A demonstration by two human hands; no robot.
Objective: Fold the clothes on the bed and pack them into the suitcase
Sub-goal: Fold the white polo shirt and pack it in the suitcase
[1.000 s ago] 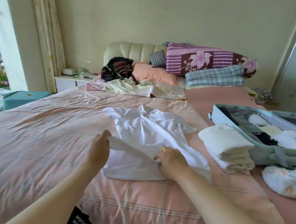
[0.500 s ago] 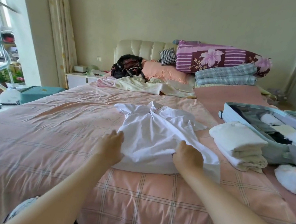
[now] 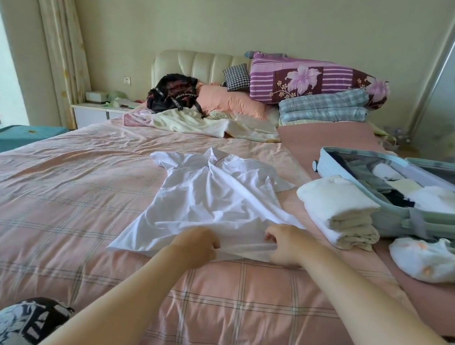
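Clothes lie across the pink checked bed (image 3: 42, 206) in front of me. Off its far left side a teal box (image 3: 23, 135) sits low beside a cream curtain (image 3: 58, 19), and a white nightstand (image 3: 95, 113) stands at the bed's far left corner. Further right, at the far end, a black bag (image 3: 172, 95) leans against a pink pillow (image 3: 229, 103), with a pale crumpled sheet (image 3: 198, 123) spread just on the near side of them. In the middle lies the white shirt (image 3: 217, 197), wrinkled on the cover, collar at the far end and hem toward me. My left hand (image 3: 196, 248) has its fingers curled onto the near hem and pinches the cloth. My right hand (image 3: 286, 245) pinches the same hem a little to the right, the two hands apart, with a strip of hem pulled taut between them. Beyond, at the far end, a purple floral quilt (image 3: 313, 82) rests on folded blue plaid blankets (image 3: 324, 109). Right of the shirt, a stack of folded cream garments (image 3: 337, 207) sits on the bed just beside the open pale blue suitcase (image 3: 430, 225), which lies flat with rolled and folded pieces inside. On the near side of the suitcase, a crumpled white garment with orange marks (image 3: 434, 260) lies loose.
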